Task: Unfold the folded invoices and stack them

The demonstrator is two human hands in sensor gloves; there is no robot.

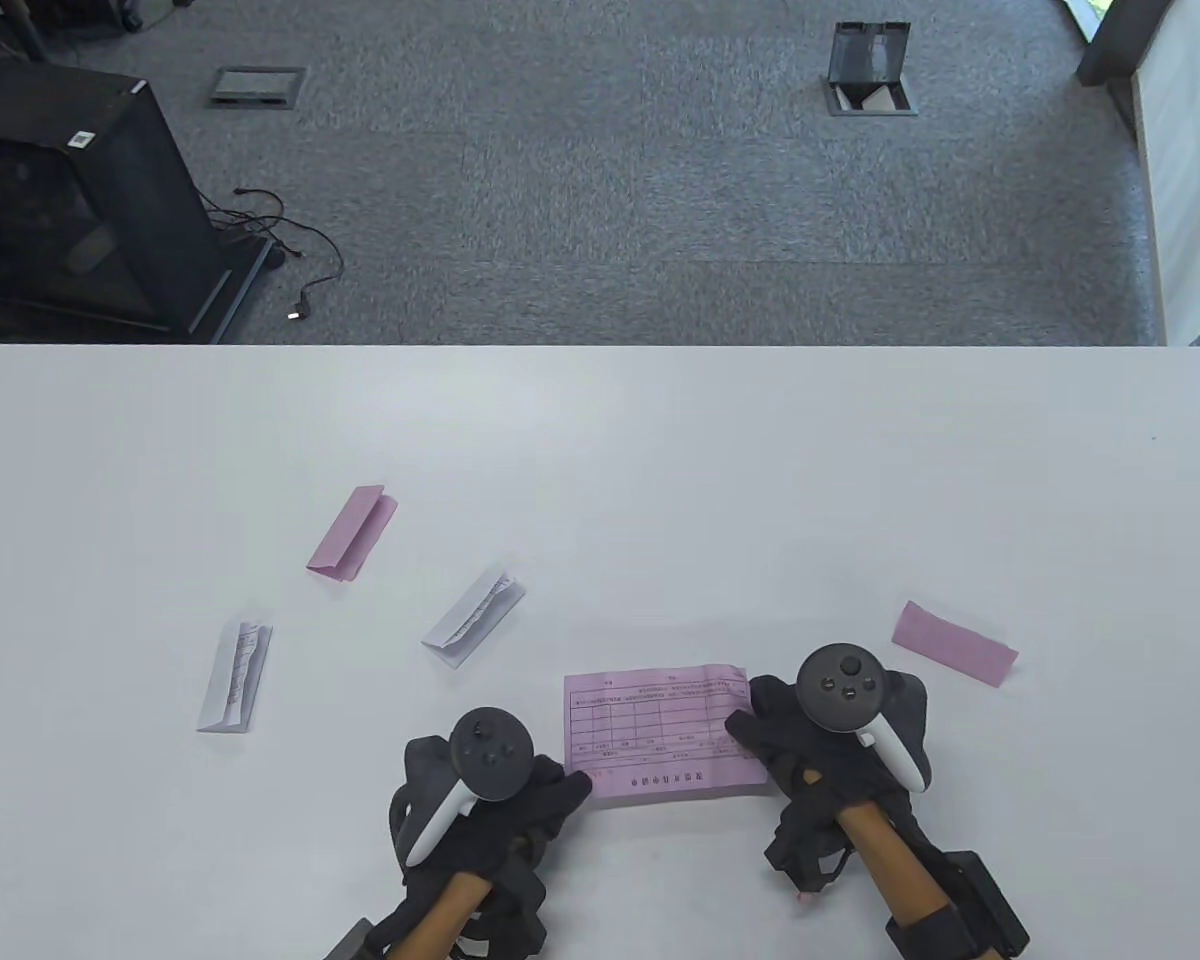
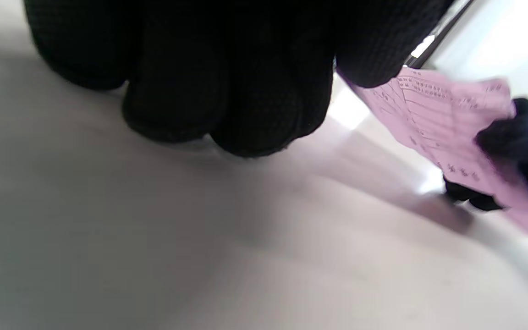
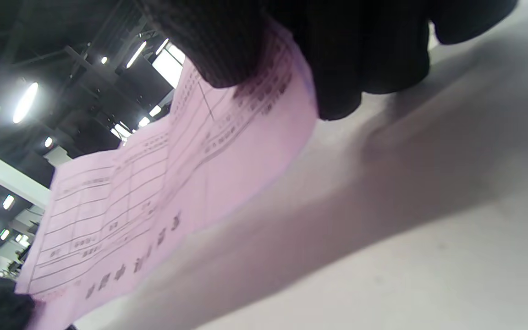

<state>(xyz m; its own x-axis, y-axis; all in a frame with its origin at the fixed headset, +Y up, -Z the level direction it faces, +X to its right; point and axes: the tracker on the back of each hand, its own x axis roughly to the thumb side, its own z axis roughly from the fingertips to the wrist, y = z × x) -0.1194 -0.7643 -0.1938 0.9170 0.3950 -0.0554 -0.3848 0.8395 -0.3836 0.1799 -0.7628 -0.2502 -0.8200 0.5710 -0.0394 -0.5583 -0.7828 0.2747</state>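
Observation:
An unfolded pink invoice point(image 1: 660, 735) with a printed table is near the table's front edge, between my hands. My left hand point(image 1: 572, 787) holds its lower left corner. My right hand point(image 1: 748, 733) pinches its right edge. In the right wrist view the pink invoice point(image 3: 154, 183) hangs from my fingers point(image 3: 245, 50), lifted a little off the table. In the left wrist view it point(image 2: 447, 133) is at the right, with my other hand point(image 2: 520, 137) on its far side. Still folded are a pink invoice point(image 1: 352, 532), two white ones point(image 1: 473, 618) point(image 1: 235, 675) and another pink one point(image 1: 954, 643).
The white table point(image 1: 600, 450) ends at its far edge, with grey carpet beyond. A black cabinet point(image 1: 70, 200) with cables stands on the floor at the far left. A white partition point(image 1: 1190, 180) stands at the far right.

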